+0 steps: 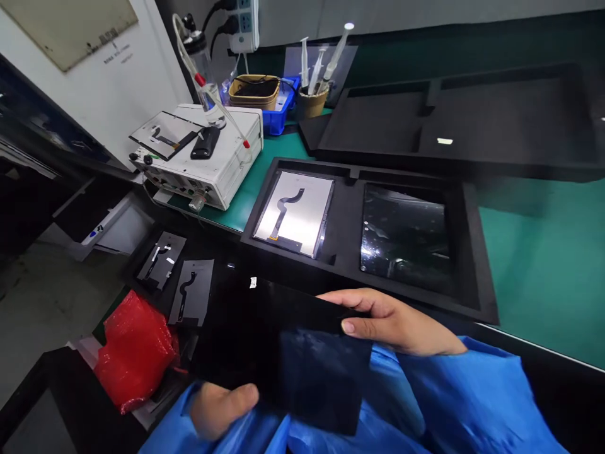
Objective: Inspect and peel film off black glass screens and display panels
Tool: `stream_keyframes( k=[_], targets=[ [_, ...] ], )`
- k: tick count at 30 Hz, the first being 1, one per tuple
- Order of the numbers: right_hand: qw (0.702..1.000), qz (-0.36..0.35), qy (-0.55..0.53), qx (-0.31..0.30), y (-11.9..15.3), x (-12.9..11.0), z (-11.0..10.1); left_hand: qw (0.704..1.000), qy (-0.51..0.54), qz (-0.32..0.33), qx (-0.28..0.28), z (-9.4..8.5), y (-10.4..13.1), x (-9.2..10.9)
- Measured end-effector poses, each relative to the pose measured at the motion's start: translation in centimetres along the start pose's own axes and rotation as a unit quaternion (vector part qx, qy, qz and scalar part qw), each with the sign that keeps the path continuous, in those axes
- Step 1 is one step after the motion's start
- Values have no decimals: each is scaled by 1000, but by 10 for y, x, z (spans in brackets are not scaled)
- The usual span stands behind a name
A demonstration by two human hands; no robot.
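A glossy black display panel (321, 372) is held tilted in front of my body, with a small white label near its far edge. My right hand (394, 321) grips the panel's right edge, thumb on top and fingers along the far side. At the lower left, my left hand (220, 407) is closed on the near edge; its thumb shows and the other fingers are hidden beneath. Just beyond lies a black foam tray (343, 243). Its left recess holds a silver-backed screen (297, 211) with a ribbon cable, its right recess a shiny black screen (406, 233).
A white machine (241, 161) stands at the back left, a screen and black device on top. Behind are a blue bin (274, 121), a cup of syringes (312, 104) and another foam tray (378, 126). Red plastic wrap (137, 353) and two grey-backed screens (193, 293) lie left.
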State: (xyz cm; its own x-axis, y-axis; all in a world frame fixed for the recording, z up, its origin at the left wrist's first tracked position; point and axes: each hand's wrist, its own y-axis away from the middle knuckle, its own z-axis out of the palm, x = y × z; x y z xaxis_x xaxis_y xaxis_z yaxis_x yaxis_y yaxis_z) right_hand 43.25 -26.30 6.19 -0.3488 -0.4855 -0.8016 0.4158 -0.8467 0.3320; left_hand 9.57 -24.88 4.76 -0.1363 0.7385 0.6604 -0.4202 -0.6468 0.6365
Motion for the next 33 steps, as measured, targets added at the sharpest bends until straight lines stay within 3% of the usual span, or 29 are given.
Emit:
stream_keyframes(
  k=[2,4,7,9,13,16,24,33],
  targets=[
    [1000,-8,4,6,5,0,-5,994,-101,32,25,-11,-1,27],
    [1000,-20,6,-1,5,3,-10,993,-99,50,-35,-12,-6,59],
    [999,-40,23,-5,3,7,-14,985,-133,56,-92,4,-17,93],
    [998,-50,27,-21,1,8,-14,971,-223,71,-55,19,-25,103],
    [996,-59,32,-52,0,8,-11,888,-411,203,34,45,-35,108],
    [996,-54,35,-60,1,8,-9,844,-454,280,59,55,-38,109],
    [997,-53,24,-55,0,12,-8,806,-477,342,74,58,-40,108],
    [998,-48,22,-34,-1,15,-6,806,-457,371,65,59,-41,109]
  ],
)
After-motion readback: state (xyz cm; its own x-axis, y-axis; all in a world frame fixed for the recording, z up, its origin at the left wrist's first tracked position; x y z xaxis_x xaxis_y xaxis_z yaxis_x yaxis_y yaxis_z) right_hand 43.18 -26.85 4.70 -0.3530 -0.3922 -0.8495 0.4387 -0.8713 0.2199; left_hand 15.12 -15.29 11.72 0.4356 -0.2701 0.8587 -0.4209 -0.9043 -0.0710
